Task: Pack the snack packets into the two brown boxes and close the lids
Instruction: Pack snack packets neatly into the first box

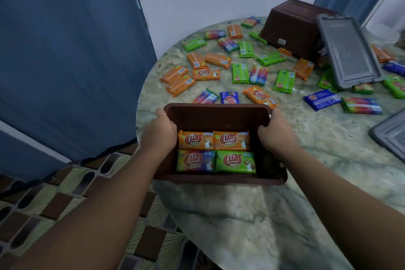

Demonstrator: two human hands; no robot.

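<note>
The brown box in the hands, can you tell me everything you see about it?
The brown box is a dark brown rectangular tub, apparently plastic, with a rolled rim. It sits upright and open, no lid on, at the near edge of the marbled table. The left hand and right hand grip its two short sides. Four snack packets lie flat inside: two orange behind, one rainbow-coloured and one green in front.

Open brown box point(219, 116) sits at the near edge of the desk point(306, 160); left hand point(158, 136) and right hand point(277, 136) each close a grip on a side wall. Inside it: four snack packets point(215, 152), two orange behind, two green in front. Beyond the box, loose packets point(241, 68), an overturned brown box point(293, 28) and a grey lid point(348, 50).
</note>
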